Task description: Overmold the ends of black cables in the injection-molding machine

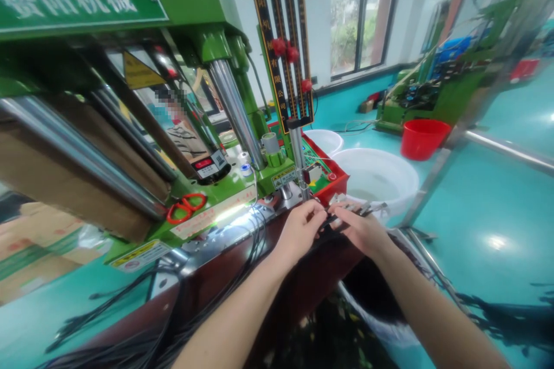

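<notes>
My left hand [303, 225] is closed, thumb and forefinger pinched together, at the near side of a small metal piece with dark parts [352, 207]. My right hand [361, 230] is closed around that piece from the right, its fingers bent over it. Both hands are almost touching, above the right end of a dark red table [208, 277]. Black cables [173, 323] lie along the table to the left of my forearms. What exactly my left fingertips pinch is too small to tell.
A green press [208, 6] stands at the left, with orange-handled scissors [186, 209] on its base. Beyond my hands are a red control box [337, 184] and a white tub [381, 176]. A red bucket [424, 138] stands farther right, beyond a metal rail [426, 187].
</notes>
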### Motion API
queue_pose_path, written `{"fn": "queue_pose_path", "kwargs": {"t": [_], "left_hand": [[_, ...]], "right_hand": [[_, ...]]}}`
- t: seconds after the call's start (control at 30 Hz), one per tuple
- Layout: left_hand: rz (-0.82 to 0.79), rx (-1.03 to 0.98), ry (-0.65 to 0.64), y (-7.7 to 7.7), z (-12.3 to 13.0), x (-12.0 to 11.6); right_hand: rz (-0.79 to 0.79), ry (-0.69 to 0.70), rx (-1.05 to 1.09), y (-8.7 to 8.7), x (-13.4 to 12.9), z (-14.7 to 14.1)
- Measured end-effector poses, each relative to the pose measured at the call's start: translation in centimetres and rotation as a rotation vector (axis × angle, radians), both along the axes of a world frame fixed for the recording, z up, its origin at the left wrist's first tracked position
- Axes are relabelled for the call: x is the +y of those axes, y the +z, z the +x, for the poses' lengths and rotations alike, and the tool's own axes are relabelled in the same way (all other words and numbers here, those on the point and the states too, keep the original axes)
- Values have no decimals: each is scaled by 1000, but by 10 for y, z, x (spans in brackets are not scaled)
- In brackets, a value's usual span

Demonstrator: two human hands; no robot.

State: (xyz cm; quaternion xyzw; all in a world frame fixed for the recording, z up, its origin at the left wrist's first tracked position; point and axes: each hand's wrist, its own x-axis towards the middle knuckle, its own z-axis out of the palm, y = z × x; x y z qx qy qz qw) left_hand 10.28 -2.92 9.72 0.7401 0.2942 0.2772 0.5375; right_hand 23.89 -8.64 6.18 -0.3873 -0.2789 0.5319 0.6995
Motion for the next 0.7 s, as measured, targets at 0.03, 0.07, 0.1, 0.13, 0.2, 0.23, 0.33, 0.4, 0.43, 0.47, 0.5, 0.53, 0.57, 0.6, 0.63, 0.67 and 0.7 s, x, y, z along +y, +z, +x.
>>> {"fn": "queue_pose_path", "kwargs": {"t": [0.03, 0.07, 0.1, 0.13, 0.2, 0.23, 0.33, 0.4, 0.43, 0.47, 0.5, 0.53, 0.57, 0.6, 0.63, 0.67, 0.7], "left_hand": [[46, 31, -13, 2, 2, 0], [90, 67, -33, 4, 3, 0], [129, 104, -61, 6, 5, 0], [160, 138, -93, 9, 5, 1], [214, 194, -149, 12, 6, 1], [244, 220, -167, 13, 7, 1], [322, 286, -181, 13, 9, 2], [338, 288, -140, 13, 13, 2], [340, 272, -109, 13, 15, 1], [344, 251, -76, 14, 18, 0], [353, 233, -52, 14, 22, -1], [369, 224, -44, 15, 25, -2], [391, 222, -50, 15, 29, -4], [418, 223, -61, 15, 32, -5], [445, 220, -78, 13, 34, -7], [460, 208, -102, 10, 36, -8], [447, 192, -130, 6, 37, -10]], "right_hand": [[15, -14, 8, 0, -1, -1], [35, -37, 14, 1, -1, -2], [60, -63, 20, 1, -2, -3], [85, -89, 29, 0, -3, -4], [121, -129, 57, -3, -3, -7], [135, -144, 70, -5, -3, -8], [135, -174, 98, -13, -1, -8], [149, -148, 84, -17, 0, -6], [169, -120, 68, -18, 0, -4], [193, -92, 48, -18, -1, -3], [215, -68, 28, -18, -1, -3], [227, -54, 14, -18, -2, -2], [229, -46, 7, -17, -3, -2], [224, -45, 5, -16, -4, -1], [219, -45, 1, -16, -5, 1], [217, -38, -10, -15, -6, 3], [213, -20, -30, -15, -8, 6]]}}
